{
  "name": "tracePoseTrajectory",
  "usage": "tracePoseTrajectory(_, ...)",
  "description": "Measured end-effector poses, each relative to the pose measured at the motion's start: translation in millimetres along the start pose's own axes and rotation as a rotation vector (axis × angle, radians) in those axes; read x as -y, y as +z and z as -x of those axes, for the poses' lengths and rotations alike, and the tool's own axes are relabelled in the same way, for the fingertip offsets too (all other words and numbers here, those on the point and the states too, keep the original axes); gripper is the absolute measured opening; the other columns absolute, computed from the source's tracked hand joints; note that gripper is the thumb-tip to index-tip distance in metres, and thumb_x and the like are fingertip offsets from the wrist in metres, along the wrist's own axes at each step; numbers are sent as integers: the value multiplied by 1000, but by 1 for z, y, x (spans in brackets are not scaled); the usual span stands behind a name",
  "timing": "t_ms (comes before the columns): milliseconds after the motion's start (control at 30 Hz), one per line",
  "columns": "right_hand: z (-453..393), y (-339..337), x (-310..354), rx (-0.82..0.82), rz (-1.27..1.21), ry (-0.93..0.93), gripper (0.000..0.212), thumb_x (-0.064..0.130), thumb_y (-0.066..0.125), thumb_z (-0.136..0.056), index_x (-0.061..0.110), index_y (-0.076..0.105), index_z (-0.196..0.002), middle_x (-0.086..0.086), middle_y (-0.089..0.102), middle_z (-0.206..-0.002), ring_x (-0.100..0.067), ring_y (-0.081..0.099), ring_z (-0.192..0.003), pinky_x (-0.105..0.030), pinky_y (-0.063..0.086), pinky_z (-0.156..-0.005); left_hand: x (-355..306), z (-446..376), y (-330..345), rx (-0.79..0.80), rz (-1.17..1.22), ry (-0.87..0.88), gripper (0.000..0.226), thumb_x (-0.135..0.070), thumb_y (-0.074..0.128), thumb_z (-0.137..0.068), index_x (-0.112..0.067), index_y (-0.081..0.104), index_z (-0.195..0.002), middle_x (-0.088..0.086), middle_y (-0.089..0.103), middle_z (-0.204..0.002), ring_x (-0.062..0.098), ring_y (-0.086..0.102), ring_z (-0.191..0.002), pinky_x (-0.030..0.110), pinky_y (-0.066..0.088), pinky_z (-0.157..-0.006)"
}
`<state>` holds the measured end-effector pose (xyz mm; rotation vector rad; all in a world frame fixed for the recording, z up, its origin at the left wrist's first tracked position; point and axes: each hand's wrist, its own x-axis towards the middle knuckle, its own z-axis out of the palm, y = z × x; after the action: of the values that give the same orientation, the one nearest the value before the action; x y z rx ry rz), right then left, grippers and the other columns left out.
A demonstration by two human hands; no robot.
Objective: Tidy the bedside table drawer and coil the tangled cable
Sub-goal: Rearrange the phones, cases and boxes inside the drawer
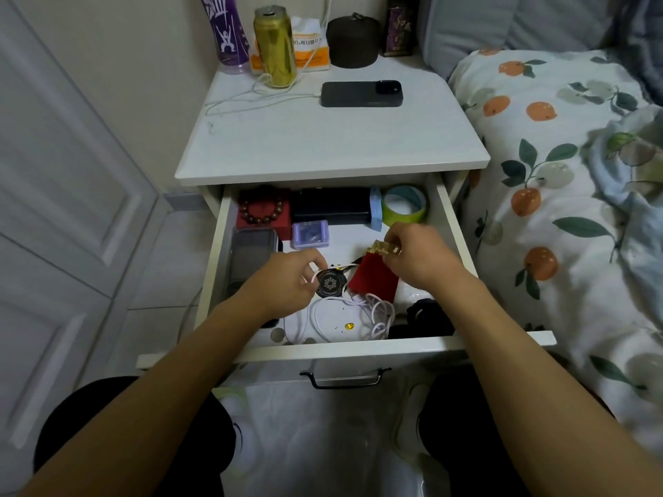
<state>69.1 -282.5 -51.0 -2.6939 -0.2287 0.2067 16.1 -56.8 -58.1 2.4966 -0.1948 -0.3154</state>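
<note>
Tangled pale pink cable (pixel 362 313) was seen lying looped along the near edge of the open white drawer (pixel 445 209), just nearer than both hands, the left hand (pixel 287 281) pinching a strand beside a black round disc (pixel 330 283), the right hand (pixel 418 254) pinching a red velvet pouch (pixel 373 279) by its gold top.

- My left hand (pixel 287 281) covers part of the round black disc (pixel 330 283), so I cannot tell how my fingers meet it.
- My right hand (pixel 419 258) hides the top of the red pouch (pixel 373 279).
- My right forearm covers the black thing (pixel 428 317) in the drawer (pixel 323 347) corner; unidentifiable.
- The purple bottle (pixel 229 30) is cut off at the top edge.
</note>
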Motion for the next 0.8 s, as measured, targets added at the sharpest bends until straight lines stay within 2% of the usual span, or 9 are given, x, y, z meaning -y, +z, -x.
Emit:
tracePoseTrajectory(100, -2, 5, 2, 5, 67, -1, 30, 16, 61, -85, 10, 62, -114, -12, 61, -116, -32, 58, -105, -41, 52, -83, -3, 3, -2, -54, 123, -20, 31, -2, 59, -89, -17, 60, -116, 0, 70, -89, 16, 69, -75, 34, 57, -73)
tracePoseTrajectory(200, 2, 5, 16, -28, -46, -142, 35, 21, 65, -84, 15, 61, -118, -8, 59, -119, -27, 57, -108, -39, 50, -88, -4, 5, -8, -131, 297, -51, 31, 7, 53, -87, -11, 66, -110, 7, 73, -90, 22, 71, -72, 31, 58, -63)
tracePoseTrajectory(300, 11, 13, 29, 155, 19, -224, 32, 25, 64, -82, 17, 61, -113, -6, 60, -110, -26, 59, -101, -36, 51, -83, -5, 7, -13, -179, 420, -72, 34, 10, 51, -88, -16, 70, -98, 7, 73, -84, 24, 71, -71, 29, 57, -58)
tracePoseTrajectory(367, 16, 19, 31, 305, 213, -185, 35, 26, 62, -81, 16, 59, -115, -7, 55, -115, -27, 55, -104, -37, 50, -85, -3, 7, -16, -238, 501, -104, 37, 10, 51, -89, -21, 71, -88, 5, 72, -80, 20, 70, -68, 29, 57, -57)
tracePoseTrajectory(433, 18, 20, 29, 375, 315, -114, 39, 27, 63, -83, 15, 54, -118, -8, 48, -119, -28, 53, -108, -36, 50, -86, -2, 7, -18, -262, 535, -159, 39, 11, 50, -87, -21, 72, -81, 4, 71, -77, 16, 69, -67, 31, 57, -58)
tracePoseTrajectory(533, 18, 18, 24, 369, 347, 5, 40, 25, 63, -84, 16, 51, -121, -10, 45, -122, -31, 52, -113, -37, 46, -87, 2, 7, -15, -183, 431, -201, 35, 11, 52, -84, -17, 70, -74, -2, 69, -70, 8, 68, -65, 28, 55, -59)
tracePoseTrajectory(633, 17, 14, 18, 275, 318, 48, 32, 17, 60, -83, 15, 58, -116, -11, 54, -119, -32, 56, -109, -35, 48, -85, 3, 8, -12, -54, 134, -128, 30, 7, 59, -80, -19, 70, -72, -13, 65, -70, 5, 65, -71, 24, 50, -66)
tracePoseTrajectory(700, 18, 9, 14, 204, 200, 44, 23, 11, 59, -81, 16, 68, -101, -10, 64, -107, -29, 61, -96, -32, 51, -76, 0, 4, -10, 28, -34, -80, 30, 3, 55, -78, -22, 72, -78, -11, 67, -79, 11, 64, -79, 28, 52, -71)
tracePoseTrajectory(800, 20, -1, 7, 138, -34, 55, 19, 10, 63, -81, 22, 76, -87, 0, 72, -88, -17, 67, -77, -24, 54, -65, -12, -6, -8, 52, -211, -23, 27, -12, 61, -80, -25, 69, -102, -2, 63, -110, 19, 60, -95, 36, 53, -81)
